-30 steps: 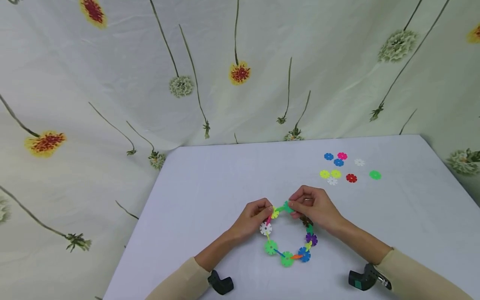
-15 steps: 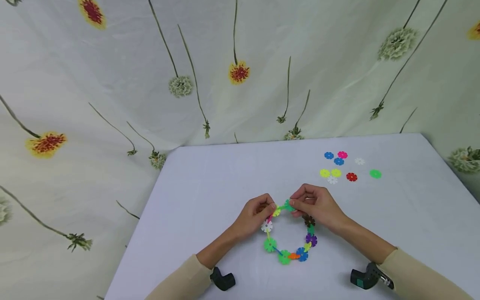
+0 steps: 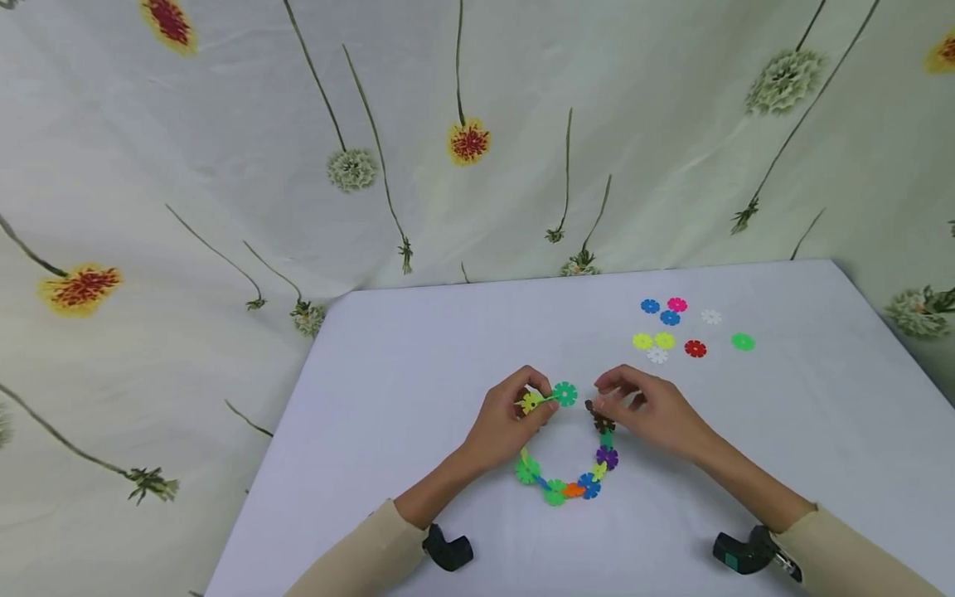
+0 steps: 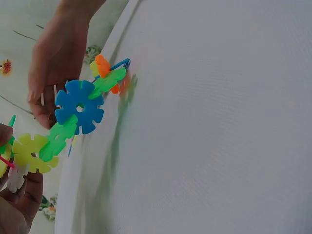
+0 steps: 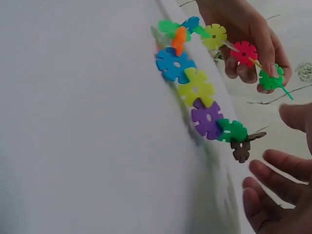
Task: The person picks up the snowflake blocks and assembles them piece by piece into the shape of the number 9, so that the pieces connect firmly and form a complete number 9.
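A curved chain of slotted plastic snowflake discs (image 3: 588, 486) hangs in front of me, in several colours. My left hand (image 3: 498, 424) pinches it near the end that has a yellow disc (image 3: 530, 403) and a green disc (image 3: 564, 394). The opposite end has brown discs (image 5: 241, 151), and a gap separates it from the green disc. Close to that brown end is my right hand (image 3: 660, 412); in the right wrist view its fingers are spread and apart from the discs. A blue disc (image 4: 79, 107) faces the left wrist camera.
Several loose discs lie on the white table (image 3: 418, 356) toward the back right, among them a red disc (image 3: 695, 349) and a green loose disc (image 3: 743, 342). A flower-printed cloth (image 3: 418, 149) hangs behind the table.
My right hand has let go of the green disc and moved slightly right. The gap between the green and brown ends now shows. My left hand has risen a little with the chain.
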The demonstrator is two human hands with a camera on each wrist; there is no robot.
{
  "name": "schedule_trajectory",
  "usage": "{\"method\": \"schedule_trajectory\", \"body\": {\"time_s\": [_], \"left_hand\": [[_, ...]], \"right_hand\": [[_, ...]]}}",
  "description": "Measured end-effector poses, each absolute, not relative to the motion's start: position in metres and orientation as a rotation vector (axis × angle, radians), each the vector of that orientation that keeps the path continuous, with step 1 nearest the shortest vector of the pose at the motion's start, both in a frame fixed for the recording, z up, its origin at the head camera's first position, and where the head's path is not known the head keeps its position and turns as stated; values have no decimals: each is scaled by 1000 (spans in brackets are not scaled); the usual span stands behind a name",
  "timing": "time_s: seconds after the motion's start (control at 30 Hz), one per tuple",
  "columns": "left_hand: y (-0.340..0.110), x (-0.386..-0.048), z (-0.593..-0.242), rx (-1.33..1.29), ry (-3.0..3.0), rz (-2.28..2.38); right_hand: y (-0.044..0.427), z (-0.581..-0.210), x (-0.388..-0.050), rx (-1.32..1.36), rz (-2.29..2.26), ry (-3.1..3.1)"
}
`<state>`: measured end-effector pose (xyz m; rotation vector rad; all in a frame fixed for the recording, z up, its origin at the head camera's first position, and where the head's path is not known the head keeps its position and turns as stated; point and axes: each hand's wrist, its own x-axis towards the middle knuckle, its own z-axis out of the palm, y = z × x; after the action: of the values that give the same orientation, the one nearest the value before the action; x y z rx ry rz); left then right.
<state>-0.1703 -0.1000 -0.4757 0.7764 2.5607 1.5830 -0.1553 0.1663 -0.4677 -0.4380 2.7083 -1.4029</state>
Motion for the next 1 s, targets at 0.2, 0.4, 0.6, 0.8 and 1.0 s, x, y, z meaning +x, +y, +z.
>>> {"method": "schedule_trajectory", "body": {"time_s": [0.2, 0.4, 0.6, 0.8, 1.0], "left_hand": [[-104, -170, -475, 766, 2588, 1597], [-103, -168, -474, 812, 2643, 1541], [-105, -166, -473, 798, 2698, 1486], [-107, -167, -474, 810, 2712, 1473], [-106, -163, -473, 772, 2702, 1494]], "right_hand": [[165, -483, -150, -513, -1317, 2702], [158, -483, -148, -585, -1442, 2694], [156, -477, -145, -683, -1509, 2700], [154, -475, -142, -753, -1571, 2680], [153, -474, -140, -762, -1618, 2648]]}}
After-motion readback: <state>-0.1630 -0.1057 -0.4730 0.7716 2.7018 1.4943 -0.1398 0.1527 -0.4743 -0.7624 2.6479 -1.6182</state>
